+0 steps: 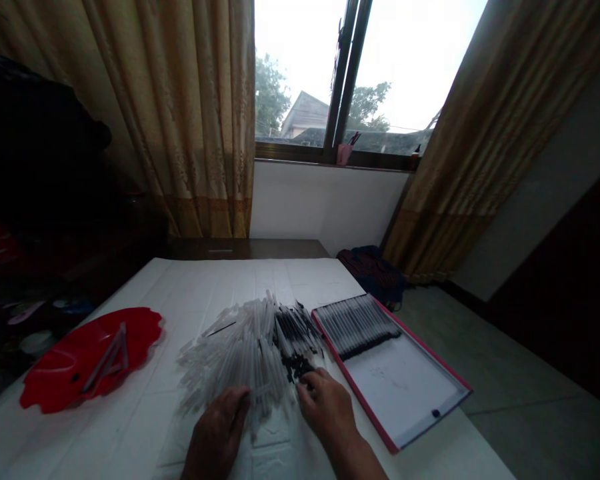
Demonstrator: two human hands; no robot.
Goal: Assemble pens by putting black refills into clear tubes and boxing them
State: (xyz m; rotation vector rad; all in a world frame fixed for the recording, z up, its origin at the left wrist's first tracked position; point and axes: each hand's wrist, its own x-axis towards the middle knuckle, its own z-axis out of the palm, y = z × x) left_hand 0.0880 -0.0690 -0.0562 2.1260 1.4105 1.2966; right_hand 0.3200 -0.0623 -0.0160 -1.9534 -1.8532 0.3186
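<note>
A heap of clear plastic tubes point(245, 347), like pen barrels, lies across the middle of the white table. At its near edge is my left hand point(220, 427), fingers curled and closed against the tubes; a pale tube seems to lie at its fingertips. My right hand point(325, 403) is closed in a pinch beside a small pile of black caps point(296, 365). Whatever its fingertips hold is too small to make out. Behind the caps lie thin, dark-filled sticks point(297, 327), like refills.
On the right, a red-edged shallow box point(400, 393) holds a row of black-ended tubes point(355, 325) in its far part. A red scalloped dish point(105, 353) with several clear pieces stands at left. A pink pen cup point(344, 154) stands on the windowsill.
</note>
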